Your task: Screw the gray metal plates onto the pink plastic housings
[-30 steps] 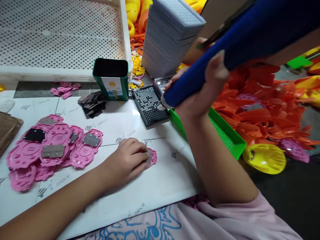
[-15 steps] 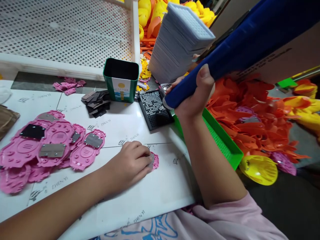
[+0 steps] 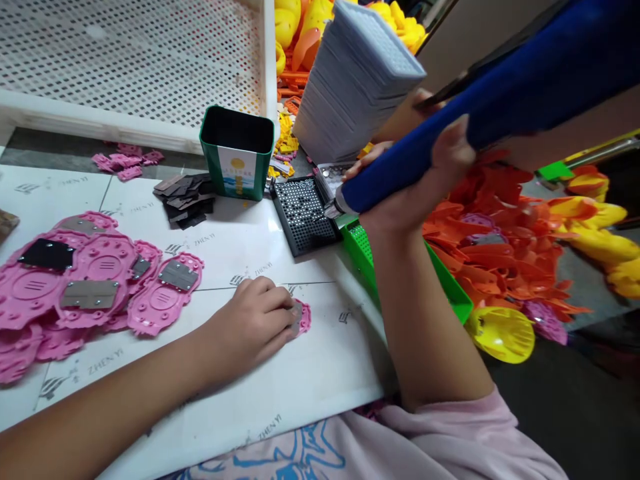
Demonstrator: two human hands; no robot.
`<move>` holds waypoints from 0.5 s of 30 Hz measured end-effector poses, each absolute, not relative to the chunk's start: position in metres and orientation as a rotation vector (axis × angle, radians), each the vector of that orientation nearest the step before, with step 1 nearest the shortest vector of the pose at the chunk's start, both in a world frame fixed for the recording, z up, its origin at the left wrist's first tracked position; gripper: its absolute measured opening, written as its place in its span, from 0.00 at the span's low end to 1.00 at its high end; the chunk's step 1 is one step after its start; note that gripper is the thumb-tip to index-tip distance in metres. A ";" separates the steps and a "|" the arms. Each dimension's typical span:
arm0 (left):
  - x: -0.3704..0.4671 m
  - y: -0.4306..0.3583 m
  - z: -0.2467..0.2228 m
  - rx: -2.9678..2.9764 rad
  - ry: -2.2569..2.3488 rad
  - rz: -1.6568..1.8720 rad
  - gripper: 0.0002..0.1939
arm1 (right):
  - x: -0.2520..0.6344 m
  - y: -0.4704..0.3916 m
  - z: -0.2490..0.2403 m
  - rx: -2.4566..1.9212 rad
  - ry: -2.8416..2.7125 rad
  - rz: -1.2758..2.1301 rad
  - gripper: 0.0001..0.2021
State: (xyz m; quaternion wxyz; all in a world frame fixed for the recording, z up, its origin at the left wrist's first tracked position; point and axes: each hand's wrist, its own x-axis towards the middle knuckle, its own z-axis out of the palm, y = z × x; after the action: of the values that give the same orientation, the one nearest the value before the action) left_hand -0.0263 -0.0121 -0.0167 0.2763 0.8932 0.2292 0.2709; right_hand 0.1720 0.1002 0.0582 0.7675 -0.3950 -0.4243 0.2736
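My left hand (image 3: pixel 257 320) rests on the white table, its fingers closed over a pink plastic part (image 3: pixel 305 317) with a grey plate on it; most of the part is under the hand. My right hand (image 3: pixel 410 193) is wrapped round a long blue electric screwdriver (image 3: pixel 387 177), tilted, its metal tip pointing down and left. That tip is at the right edge of a black perforated screw tray (image 3: pixel 305 215), where small screws sit in the holes. To the left lies a pile of pink parts (image 3: pixel 107 265), several with metal plates.
A green tin (image 3: pixel 237 157) stands beside dark flat plates (image 3: pixel 185 200). Behind are a white crate (image 3: pixel 200 137) and stacked pale trays (image 3: pixel 350 87). A green basket (image 3: pixel 453 293), orange parts (image 3: pixel 475 247) and a yellow part (image 3: pixel 501 335) lie right. Another person's hand shows behind the screwdriver.
My right hand has shifted slightly right with the screwdriver, whose tip remains by the screw tray. My left hand stays on the pink part. The whole view has shifted a little.
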 end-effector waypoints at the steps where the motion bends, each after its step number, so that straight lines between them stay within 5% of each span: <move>1: -0.026 -0.012 -0.015 2.400 0.610 0.716 0.09 | 0.175 0.094 0.061 -0.810 -0.949 0.601 0.14; 15: -0.025 -0.012 -0.011 2.451 0.643 0.650 0.07 | 0.191 -0.025 0.078 -0.849 -1.226 1.298 0.21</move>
State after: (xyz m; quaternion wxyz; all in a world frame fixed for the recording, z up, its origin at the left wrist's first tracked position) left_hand -0.0250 -0.0121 -0.0105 0.2598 0.9048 0.2372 0.2400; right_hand 0.1913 -0.0246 0.0780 0.5499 -0.3587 -0.5180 0.5482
